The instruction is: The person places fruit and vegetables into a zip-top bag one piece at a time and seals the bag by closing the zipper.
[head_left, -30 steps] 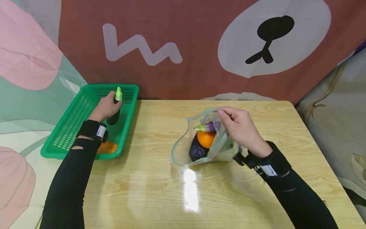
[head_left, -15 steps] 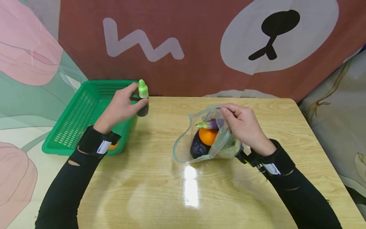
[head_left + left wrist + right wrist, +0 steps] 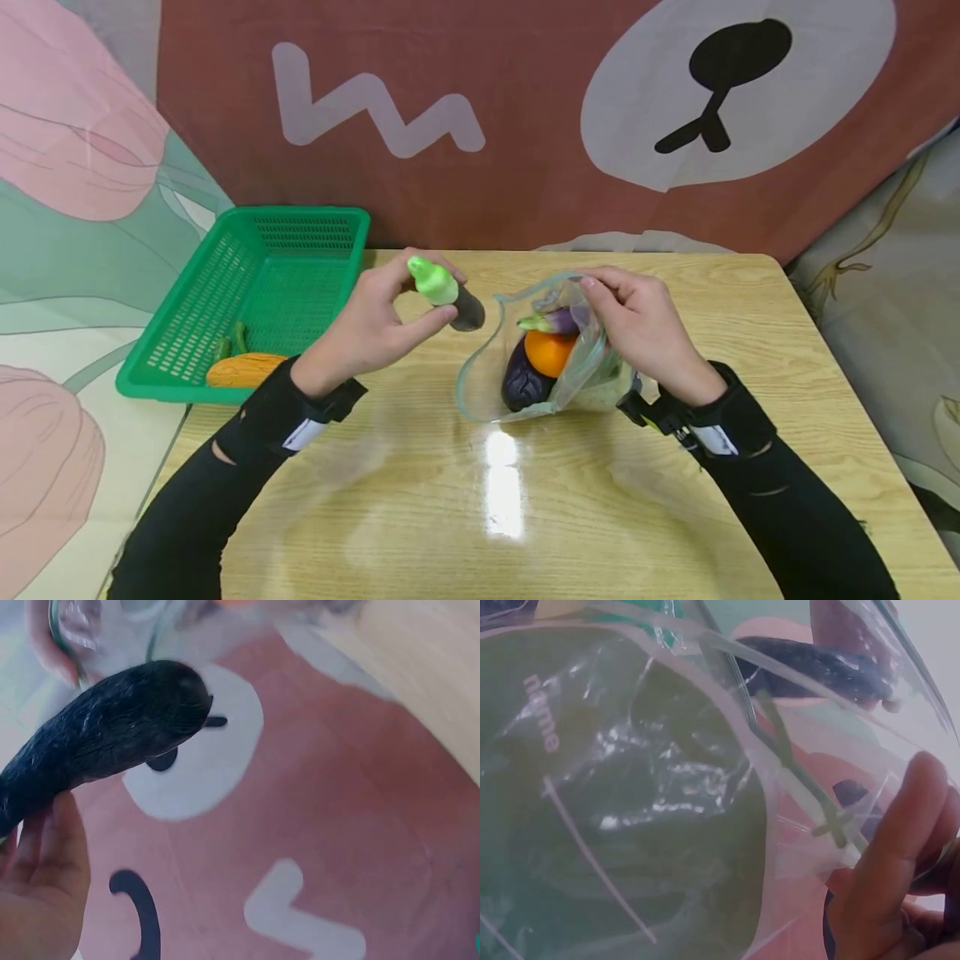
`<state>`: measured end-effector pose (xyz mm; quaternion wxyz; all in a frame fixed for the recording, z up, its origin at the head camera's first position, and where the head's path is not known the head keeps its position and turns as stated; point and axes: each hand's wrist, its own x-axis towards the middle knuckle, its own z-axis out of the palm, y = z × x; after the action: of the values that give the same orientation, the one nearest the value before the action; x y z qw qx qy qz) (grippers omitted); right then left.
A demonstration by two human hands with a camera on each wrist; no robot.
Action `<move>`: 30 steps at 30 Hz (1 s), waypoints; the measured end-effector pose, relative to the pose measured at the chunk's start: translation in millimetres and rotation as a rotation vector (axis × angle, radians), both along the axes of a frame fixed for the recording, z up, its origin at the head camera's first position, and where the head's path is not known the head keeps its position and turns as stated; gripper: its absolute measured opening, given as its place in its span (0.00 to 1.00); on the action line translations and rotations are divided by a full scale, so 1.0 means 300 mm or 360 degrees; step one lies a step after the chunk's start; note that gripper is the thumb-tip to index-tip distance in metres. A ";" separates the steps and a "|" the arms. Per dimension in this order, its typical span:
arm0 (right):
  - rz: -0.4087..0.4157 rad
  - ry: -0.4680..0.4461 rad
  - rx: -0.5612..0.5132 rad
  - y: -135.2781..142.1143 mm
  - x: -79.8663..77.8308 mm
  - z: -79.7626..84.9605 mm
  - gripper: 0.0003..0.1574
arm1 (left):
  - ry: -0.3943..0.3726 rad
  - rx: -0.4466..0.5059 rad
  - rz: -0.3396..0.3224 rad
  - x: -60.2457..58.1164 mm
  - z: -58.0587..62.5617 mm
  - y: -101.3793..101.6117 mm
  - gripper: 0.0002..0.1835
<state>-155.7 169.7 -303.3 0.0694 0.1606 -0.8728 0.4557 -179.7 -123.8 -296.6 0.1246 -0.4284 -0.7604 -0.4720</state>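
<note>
Head: left hand [image 3: 375,321] pinches long eggplant [image 3: 450,294], aloft between basket [image 3: 300,292] and bag [image 3: 585,379]; right hand [image 3: 648,329] pinches bag's mouth; orange [image 3: 551,354] inside bag. Left wrist: long eggplant's dark end juts past fingers [image 3: 67,840]. Right wrist: bag's printed side shows.

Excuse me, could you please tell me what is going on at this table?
A person's left hand holds a dark vegetable with a bright green top, outside the mouth of a clear bag that their right hand pinches by its edge. Inside the bag are a dark purple eggplant, a round orange item and a purple, green-tipped piece. The green basket to the left holds a yellow-orange piece and something green.
</note>
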 end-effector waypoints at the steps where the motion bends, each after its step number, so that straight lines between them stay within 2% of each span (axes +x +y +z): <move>1: -0.0002 -0.0003 -0.0002 0.000 0.001 0.002 0.22 | 0.0014 0.0043 -0.0038 0.005 -0.007 0.012 0.20; 7: -0.0031 0.0004 -0.0052 -0.004 0.007 0.013 0.21 | 0.0114 0.0190 -0.0209 0.020 -0.031 0.075 0.20; 12: -0.0072 -0.0013 -0.0119 -0.008 0.013 0.025 0.20 | 0.0243 0.0362 -0.0247 0.035 -0.027 0.102 0.19; 15: -0.0097 -0.0009 -0.0174 -0.010 0.014 0.032 0.19 | 0.0255 0.0429 -0.0289 0.034 -0.037 0.126 0.19; 18: -0.0088 -0.0007 -0.0246 -0.014 0.013 0.037 0.18 | 0.0235 0.0402 -0.0363 0.025 -0.067 0.159 0.17; 22: -0.0077 -0.0010 -0.0278 -0.018 0.015 0.039 0.18 | 0.0259 0.0283 -0.0429 0.020 -0.106 0.206 0.18; 30: -0.0071 0.0018 -0.0278 -0.018 0.016 0.048 0.20 | 0.0350 0.0056 -0.0338 -0.006 -0.119 0.267 0.11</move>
<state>-150.7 164.2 -288.9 0.0981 0.1371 -0.8327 0.5275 -181.3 -43.8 -332.4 0.1640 -0.5534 -0.6841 -0.4459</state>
